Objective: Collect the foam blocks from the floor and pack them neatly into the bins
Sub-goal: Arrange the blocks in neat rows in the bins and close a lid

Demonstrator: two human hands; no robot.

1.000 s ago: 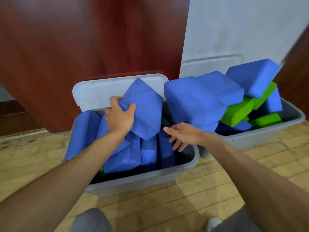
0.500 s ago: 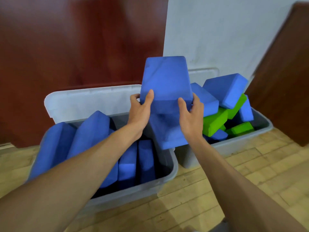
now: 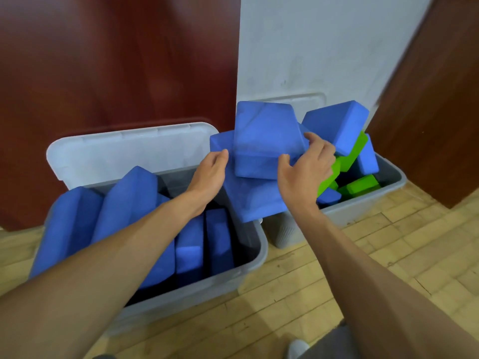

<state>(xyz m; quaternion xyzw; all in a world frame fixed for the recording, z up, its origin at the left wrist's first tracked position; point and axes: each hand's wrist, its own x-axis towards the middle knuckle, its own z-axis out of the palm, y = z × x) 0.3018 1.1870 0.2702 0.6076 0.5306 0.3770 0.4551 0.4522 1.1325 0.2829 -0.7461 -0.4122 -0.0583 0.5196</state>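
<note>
My right hand (image 3: pixel 305 169) grips a blue foam block (image 3: pixel 264 141) by its right front corner, thumb on the front face. My left hand (image 3: pixel 211 172) is at the block's left edge with curled fingers, its fingertips hidden. The held block sits tilted on a second blue block (image 3: pixel 254 200) that leans over the gap between the two bins. The left grey bin (image 3: pixel 248 265) holds several blue blocks (image 3: pixel 129 203) standing on edge. The right grey bin (image 3: pixel 363 208) is heaped with blue blocks (image 3: pixel 337 123) and green blocks (image 3: pixel 363 185).
Two translucent lids (image 3: pixel 124 154) lean upright behind the bins, against a dark red door (image 3: pixel 116 60) and a white wall (image 3: pixel 324 47). Another dark red panel (image 3: pixel 435 112) stands at the right. The floor is pale wood parquet (image 3: pixel 337 268).
The blue block, raised in both hands half a second ago, has come down and to the right onto the leaning block. A second ago only my left hand held it, over the left bin.
</note>
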